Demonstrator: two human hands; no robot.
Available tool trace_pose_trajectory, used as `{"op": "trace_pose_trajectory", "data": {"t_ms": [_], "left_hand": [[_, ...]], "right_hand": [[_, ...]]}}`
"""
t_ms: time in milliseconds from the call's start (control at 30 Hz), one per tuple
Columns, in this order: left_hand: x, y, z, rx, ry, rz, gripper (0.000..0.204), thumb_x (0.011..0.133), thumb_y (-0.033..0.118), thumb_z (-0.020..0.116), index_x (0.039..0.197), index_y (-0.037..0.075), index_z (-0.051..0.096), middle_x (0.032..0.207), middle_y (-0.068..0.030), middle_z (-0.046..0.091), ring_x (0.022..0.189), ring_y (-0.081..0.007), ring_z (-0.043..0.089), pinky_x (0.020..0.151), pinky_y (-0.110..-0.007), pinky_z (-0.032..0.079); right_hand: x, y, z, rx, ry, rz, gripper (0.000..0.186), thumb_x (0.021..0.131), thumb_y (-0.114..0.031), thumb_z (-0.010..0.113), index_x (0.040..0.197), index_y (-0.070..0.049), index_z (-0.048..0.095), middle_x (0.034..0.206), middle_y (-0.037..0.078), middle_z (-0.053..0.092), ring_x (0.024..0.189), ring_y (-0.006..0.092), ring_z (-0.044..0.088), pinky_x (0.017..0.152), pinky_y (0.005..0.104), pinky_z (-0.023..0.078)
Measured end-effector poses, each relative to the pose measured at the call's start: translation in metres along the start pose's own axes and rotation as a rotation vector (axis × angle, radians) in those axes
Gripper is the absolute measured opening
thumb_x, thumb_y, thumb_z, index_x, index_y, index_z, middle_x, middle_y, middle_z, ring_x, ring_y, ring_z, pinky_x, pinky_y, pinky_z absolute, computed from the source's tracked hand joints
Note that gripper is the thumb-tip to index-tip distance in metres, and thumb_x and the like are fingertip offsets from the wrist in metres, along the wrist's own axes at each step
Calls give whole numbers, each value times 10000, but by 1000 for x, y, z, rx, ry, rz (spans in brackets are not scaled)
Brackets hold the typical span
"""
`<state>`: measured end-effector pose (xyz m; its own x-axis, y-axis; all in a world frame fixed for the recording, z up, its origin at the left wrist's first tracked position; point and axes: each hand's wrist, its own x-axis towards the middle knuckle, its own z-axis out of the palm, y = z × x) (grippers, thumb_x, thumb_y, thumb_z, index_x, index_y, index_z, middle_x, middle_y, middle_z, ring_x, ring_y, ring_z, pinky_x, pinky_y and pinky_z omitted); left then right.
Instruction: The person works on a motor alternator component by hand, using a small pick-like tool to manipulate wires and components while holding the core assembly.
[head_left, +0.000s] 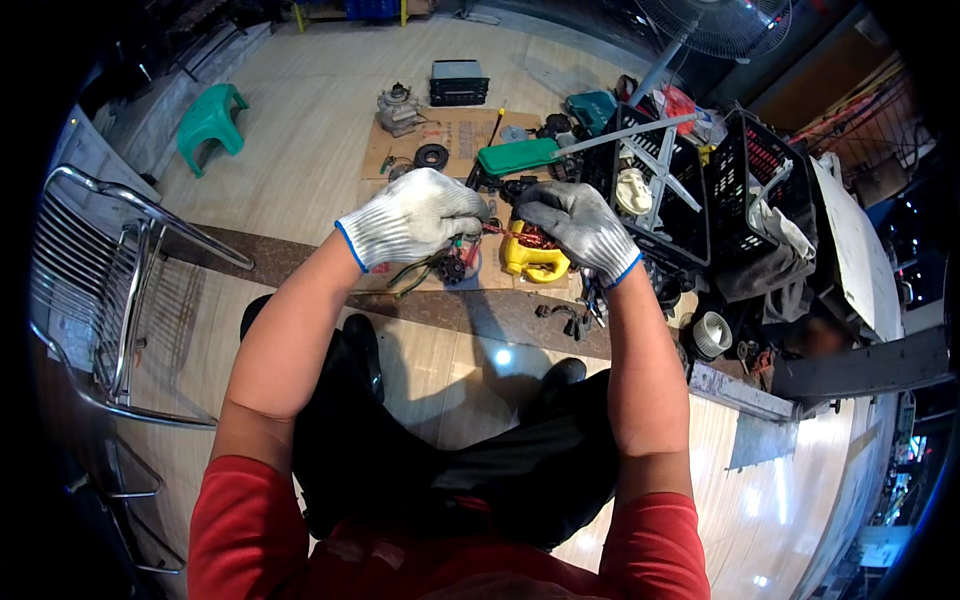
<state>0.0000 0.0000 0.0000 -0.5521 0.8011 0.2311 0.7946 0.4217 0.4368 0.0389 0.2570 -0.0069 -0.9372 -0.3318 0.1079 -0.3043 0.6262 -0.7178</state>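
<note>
Spreading widest is one pale, glossy wood-grain floor [330, 90], crossed by one dark mottled brown band [290, 258]. One flattened brown cardboard sheet [455, 125] lies on the floor. Left of the cardboard stands one shiny tubular-metal slatted chair [90, 270]; right of it, two black latticed plastic crates [735, 215]. One smooth green plastic stool [213, 120] is left of its far part. At its far edge sit one boxy black-and-silver unit [460, 85] and one rough grey metal part [400, 112].

Two hands in white ribbed knit gloves with blue cuffs are over the cardboard: the left hand [415, 215] pinches thin reddish wiring [497, 230]; the right hand [580, 220] has curled fingers, its exact grip impossible to tell. Near the cardboard's right corner lies one curved yellow plastic housing [540, 270], just under the right hand. One round black ring [432, 157] lies farther back on the cardboard. The wiring, slimmest, reaches above the cardboard from the left fingertips toward the housing.
</note>
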Motion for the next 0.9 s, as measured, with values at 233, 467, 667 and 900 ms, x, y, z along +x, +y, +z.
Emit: {"op": "trace_pose_trajectory", "data": {"t_ms": [233,467,667,900], "left_hand": [[-1,-4,3,-234,44,-108,287,948,247,600,976,-25,688,767,-160,656,718,-272,648,711,-390,521],[7,1,-8,-626,-8,-544,335,964,289,597,1002,-35,674,690,-53,621,625,-126,577,598,-301,472],[4,-8,-1,-1104,3,-643,271,953,206,638,1058,-44,647,688,-42,605,581,-120,581,538,-262,473],[10,2,2,-1083,-50,-614,278,974,237,627,1043,-32,643,736,-42,629,607,-124,606,565,-265,498]], "right_hand": [[5,15,5,-48,4,-97,285,909,-208,656,1096,2,703,1020,188,714,904,289,692,817,362,539],[-4,3,-2,-80,25,176,528,889,-303,704,1330,-29,606,1298,215,632,1158,316,638,1016,382,480],[-7,-3,2,-212,166,57,570,868,-366,696,1324,-38,599,1320,218,616,1193,386,604,1007,418,488],[-6,-1,19,-34,194,23,415,895,-335,673,1143,-4,699,1150,244,685,1046,374,672,909,400,522]]}}
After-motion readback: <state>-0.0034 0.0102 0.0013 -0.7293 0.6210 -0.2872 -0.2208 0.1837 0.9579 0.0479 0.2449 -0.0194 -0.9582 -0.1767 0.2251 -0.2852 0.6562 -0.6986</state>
